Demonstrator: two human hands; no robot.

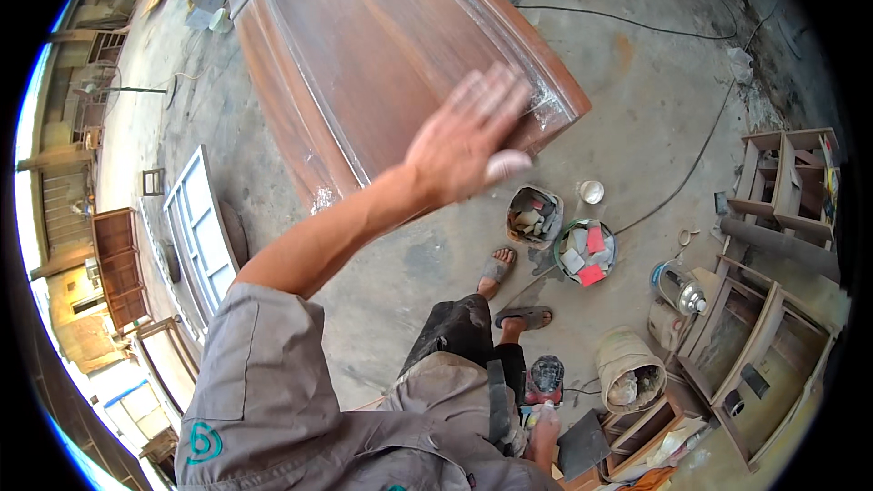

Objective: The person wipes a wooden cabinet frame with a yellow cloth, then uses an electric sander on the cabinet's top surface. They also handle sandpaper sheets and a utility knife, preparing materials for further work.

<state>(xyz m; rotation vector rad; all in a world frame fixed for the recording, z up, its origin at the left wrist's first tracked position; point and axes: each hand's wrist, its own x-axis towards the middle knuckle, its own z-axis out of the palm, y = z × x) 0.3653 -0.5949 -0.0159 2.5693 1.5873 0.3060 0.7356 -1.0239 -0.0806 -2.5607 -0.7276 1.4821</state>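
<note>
One wooden door [364,36] under and beyond left hand [464,141], long axis running away, leaning left. Left hand nearer, above door's near end, fingers straight, clamping nothing; contact unclear. Right hand [544,434] well apart, beside red tool [545,393]; cannot tell its fingers' state.

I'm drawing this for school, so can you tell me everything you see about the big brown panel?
The panel looks like reddish-brown wood, with long borders around a streaky inner area. White marks show along grooves and near corners. It lies broad side up, with grey floor around it, its far end running out of the picture. The person's left hand spreads over its near end; I can't tell if it touches.
</note>
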